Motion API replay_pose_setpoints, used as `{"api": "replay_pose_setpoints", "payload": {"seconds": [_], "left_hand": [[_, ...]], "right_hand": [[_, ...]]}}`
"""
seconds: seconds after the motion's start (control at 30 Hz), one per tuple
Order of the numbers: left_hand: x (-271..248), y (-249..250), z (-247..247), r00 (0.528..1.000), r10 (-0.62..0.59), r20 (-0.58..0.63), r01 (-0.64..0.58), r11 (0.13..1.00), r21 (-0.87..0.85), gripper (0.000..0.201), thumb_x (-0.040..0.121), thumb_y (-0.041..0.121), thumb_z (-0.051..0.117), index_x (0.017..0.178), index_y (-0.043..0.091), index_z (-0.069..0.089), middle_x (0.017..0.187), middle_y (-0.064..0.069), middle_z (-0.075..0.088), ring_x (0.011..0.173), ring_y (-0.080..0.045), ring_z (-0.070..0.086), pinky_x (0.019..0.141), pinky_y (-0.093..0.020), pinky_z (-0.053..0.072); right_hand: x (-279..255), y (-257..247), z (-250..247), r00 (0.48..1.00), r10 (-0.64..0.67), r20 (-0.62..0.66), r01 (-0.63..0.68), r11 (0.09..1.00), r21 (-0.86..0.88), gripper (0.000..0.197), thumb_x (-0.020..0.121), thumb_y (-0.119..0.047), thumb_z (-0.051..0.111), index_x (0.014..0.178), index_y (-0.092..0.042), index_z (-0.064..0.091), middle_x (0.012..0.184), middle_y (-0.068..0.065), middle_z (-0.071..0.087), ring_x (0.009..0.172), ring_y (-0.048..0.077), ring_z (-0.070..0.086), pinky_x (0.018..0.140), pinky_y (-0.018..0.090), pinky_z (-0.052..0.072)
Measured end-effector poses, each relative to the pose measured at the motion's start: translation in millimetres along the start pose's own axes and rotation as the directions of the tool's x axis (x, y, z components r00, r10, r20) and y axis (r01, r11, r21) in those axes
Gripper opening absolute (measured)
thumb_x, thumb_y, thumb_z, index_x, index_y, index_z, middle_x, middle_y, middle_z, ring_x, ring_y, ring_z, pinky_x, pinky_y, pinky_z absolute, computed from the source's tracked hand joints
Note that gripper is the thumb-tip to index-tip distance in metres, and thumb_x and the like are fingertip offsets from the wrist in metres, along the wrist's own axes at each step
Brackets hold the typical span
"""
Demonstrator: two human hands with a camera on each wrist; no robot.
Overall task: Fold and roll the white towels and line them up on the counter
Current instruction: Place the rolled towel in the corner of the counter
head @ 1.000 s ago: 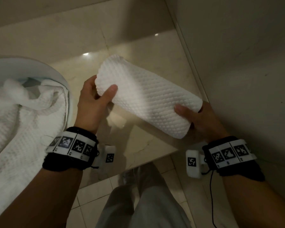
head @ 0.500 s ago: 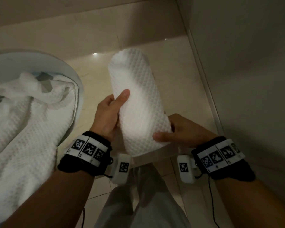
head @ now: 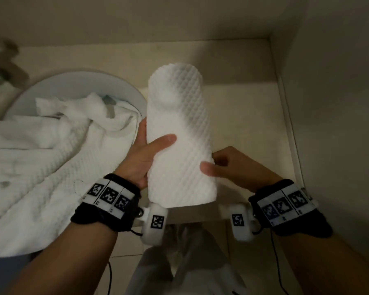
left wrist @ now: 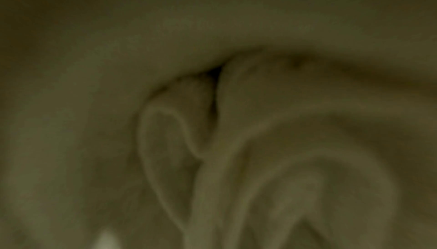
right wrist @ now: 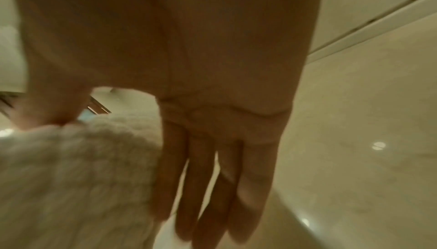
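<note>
- A beige marble table point(head: 243, 116) filled the frame's upper right.
- Rolled white towel point(head: 179, 135) hung mid-frame, above it.
- Left hand point(head: 141, 158) and right hand point(head: 228, 167) each clamped their grip around its lower half.
- Likely soft, light; it could unroll unless held around the middle.

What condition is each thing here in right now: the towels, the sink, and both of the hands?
Rolled towel: rolled tight, held over the counter by both hands, long axis pointing away from the person.
Loose towels: unfolded, heaped over the sink and the counter edge.
Sink: partly covered by the loose towels.
Left hand: grips the roll's left side, thumb across the front.
Right hand: holds the roll near its lower end, thumb on the front.
</note>
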State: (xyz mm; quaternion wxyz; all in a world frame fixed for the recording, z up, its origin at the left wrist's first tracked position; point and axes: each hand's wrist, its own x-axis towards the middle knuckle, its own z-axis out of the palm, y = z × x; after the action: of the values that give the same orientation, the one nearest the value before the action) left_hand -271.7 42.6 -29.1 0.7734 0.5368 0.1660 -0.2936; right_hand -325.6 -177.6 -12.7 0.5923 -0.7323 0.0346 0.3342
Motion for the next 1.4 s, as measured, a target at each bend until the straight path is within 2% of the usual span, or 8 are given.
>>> {"api": "replay_pose_setpoints", "payload": {"seconds": [0.2,0.33,0.43,0.67,0.93,1.03,1.23,1.4], "left_hand": [[-37.3,32.1,-27.5,0.985,0.158,0.063,-0.161,0.985,0.059,0.085,0.078,0.007,0.074,0.150,0.035,0.039,0.138,0.001,0.064,0.123,-0.019,0.064,0.087,-0.033,0.058],[-63.9,48.2,-54.0,0.971,0.232,0.054,-0.235,0.970,0.062,0.095,0.072,0.013,0.081,0.153,0.033,0.035,0.141,0.003,0.061,0.128,-0.018,0.060,0.093,-0.031,0.056],[-86.0,66.0,-85.7,0.962,0.274,0.016,-0.275,0.961,0.032,0.093,0.074,0.014,0.078,0.154,0.031,0.034,0.142,0.000,0.060,0.129,-0.021,0.060,0.096,-0.037,0.055],[-133.5,109.8,-193.1,0.953,0.293,-0.078,-0.300,0.949,-0.098,0.085,0.080,0.010,0.071,0.153,0.033,0.036,0.139,-0.010,0.062,0.124,-0.032,0.063,0.100,-0.053,0.052],[-190.1,167.4,-336.3,0.931,0.178,-0.318,-0.307,0.854,-0.420,0.036,0.081,0.039,0.069,0.113,0.024,0.075,0.120,-0.009,0.074,0.111,-0.027,0.069,0.107,-0.053,0.047],[-204.8,185.7,-381.3,0.892,0.176,-0.417,-0.379,0.792,-0.478,0.067,0.075,0.046,0.071,0.133,0.015,0.059,0.130,-0.012,0.067,0.119,-0.032,0.065,0.100,-0.053,0.052],[-203.8,204.2,-446.0,0.864,0.268,-0.427,-0.463,0.756,-0.463,0.072,0.079,0.055,0.074,0.136,0.015,0.058,0.137,-0.011,0.065,0.125,-0.033,0.063,0.095,-0.051,0.054],[-179.5,227.7,-476.2,0.768,0.313,-0.558,-0.563,0.746,-0.356,0.081,0.068,0.020,0.091,0.140,0.016,0.053,0.131,-0.010,0.069,0.115,-0.030,0.069,0.083,-0.047,0.059]], "right_hand": [[43.2,-61.4,19.3,0.992,-0.023,-0.120,0.063,0.937,0.343,0.100,0.061,-0.067,0.080,0.141,-0.020,0.043,0.123,-0.003,0.070,0.113,0.020,0.068,0.093,0.047,0.054],[64.2,-107.0,59.2,0.993,-0.115,-0.029,0.114,0.866,0.487,0.077,0.079,-0.043,0.075,0.137,0.000,0.050,0.131,0.019,0.063,0.116,0.033,0.064,0.091,0.041,0.056],[77.9,-131.6,90.4,0.994,-0.103,0.025,0.072,0.832,0.550,0.088,0.066,-0.040,0.086,0.134,0.003,0.052,0.129,0.021,0.064,0.116,0.037,0.064,0.090,0.044,0.056],[115.6,-197.1,199.5,0.993,-0.114,-0.026,0.106,0.780,0.616,0.052,0.083,-0.015,0.070,0.132,-0.003,0.056,0.122,0.015,0.069,0.110,0.034,0.068,0.090,0.051,0.057],[191.6,-257.7,330.7,0.971,-0.197,-0.138,0.237,0.684,0.690,0.053,0.090,-0.017,0.067,0.139,-0.003,0.051,0.135,0.020,0.060,0.123,0.038,0.059,0.103,0.058,0.047],[221.2,-276.2,377.3,0.964,-0.226,-0.138,0.254,0.641,0.724,0.060,0.088,-0.017,0.070,0.142,-0.002,0.048,0.139,0.021,0.057,0.126,0.038,0.057,0.103,0.057,0.046],[275.1,-315.3,445.5,0.953,-0.236,-0.191,0.296,0.589,0.752,0.069,0.083,-0.017,0.076,0.143,-0.005,0.045,0.138,0.020,0.057,0.124,0.038,0.059,0.099,0.058,0.049],[326.5,-346.3,479.0,0.967,-0.227,-0.112,0.237,0.652,0.721,0.070,0.082,-0.024,0.078,0.142,-0.004,0.047,0.138,0.020,0.058,0.124,0.038,0.058,0.102,0.060,0.046]]}}
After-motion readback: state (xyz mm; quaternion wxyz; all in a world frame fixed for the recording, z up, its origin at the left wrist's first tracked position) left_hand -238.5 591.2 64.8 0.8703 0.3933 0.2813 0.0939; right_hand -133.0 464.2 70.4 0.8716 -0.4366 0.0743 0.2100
